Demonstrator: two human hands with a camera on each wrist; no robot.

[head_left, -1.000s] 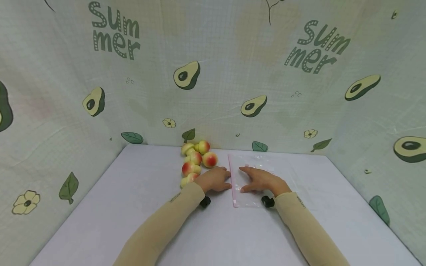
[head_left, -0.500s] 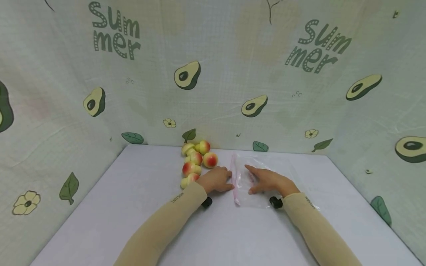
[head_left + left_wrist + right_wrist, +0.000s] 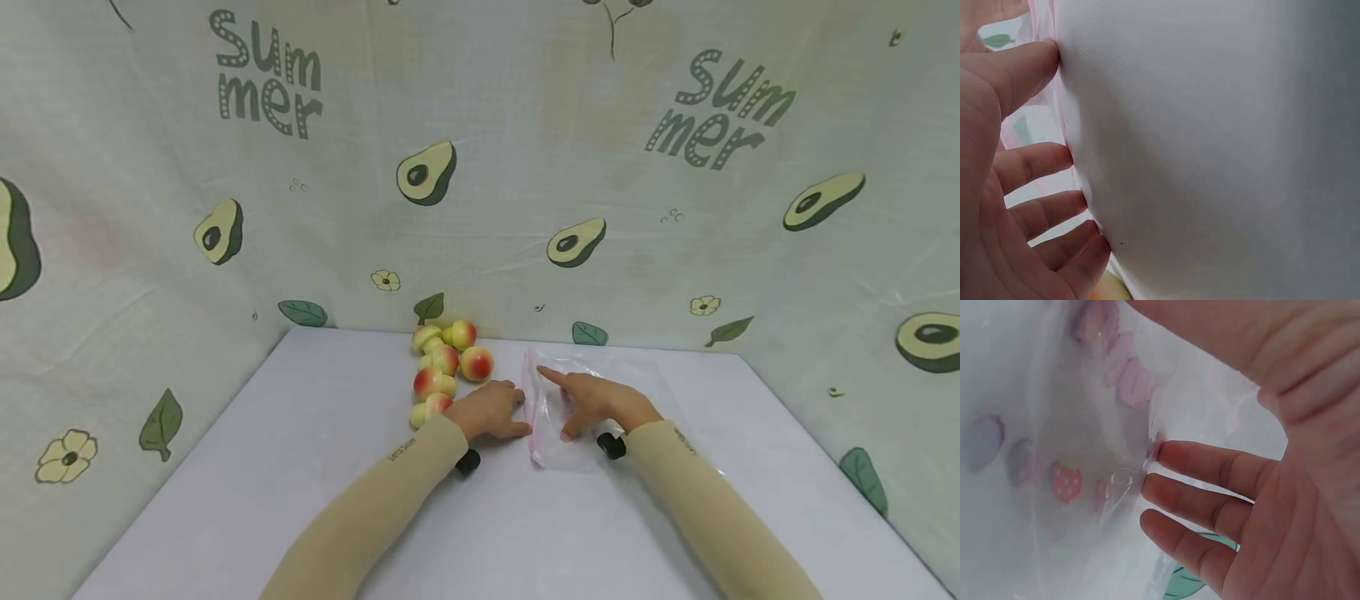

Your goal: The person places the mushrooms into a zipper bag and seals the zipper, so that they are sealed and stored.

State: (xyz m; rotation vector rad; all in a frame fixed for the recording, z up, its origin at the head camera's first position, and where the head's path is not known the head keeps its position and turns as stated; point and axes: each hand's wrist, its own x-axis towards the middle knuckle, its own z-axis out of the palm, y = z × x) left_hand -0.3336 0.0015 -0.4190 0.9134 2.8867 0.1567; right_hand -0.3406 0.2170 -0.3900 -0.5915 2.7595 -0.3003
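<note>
A clear zip bag [image 3: 558,456] with a pink zip edge [image 3: 1057,103] lies flat on the white table, mouth side to the left. Strawberry prints [image 3: 1066,481] show on its film in the right wrist view. My left hand [image 3: 489,410] is at the pink edge, its thumb and fingers spread, fingertips down on the tabletop. Over the bag, my right hand [image 3: 600,402] has its index finger stretched toward the zip edge. Its other straight fingers [image 3: 1210,469] touch the film. Neither hand grips anything.
Several yellow-and-red toy mushrooms [image 3: 433,383] lie in a cluster just left of and behind my left hand. A hanging cloth [image 3: 495,242] printed with avocados and leaves encloses the table [image 3: 337,400] at the back and sides.
The bag's zip edge has shifted slightly right and become wavy. My right hand moved right, then its index finger reached back left toward the edge. My left hand has moved slightly right.
</note>
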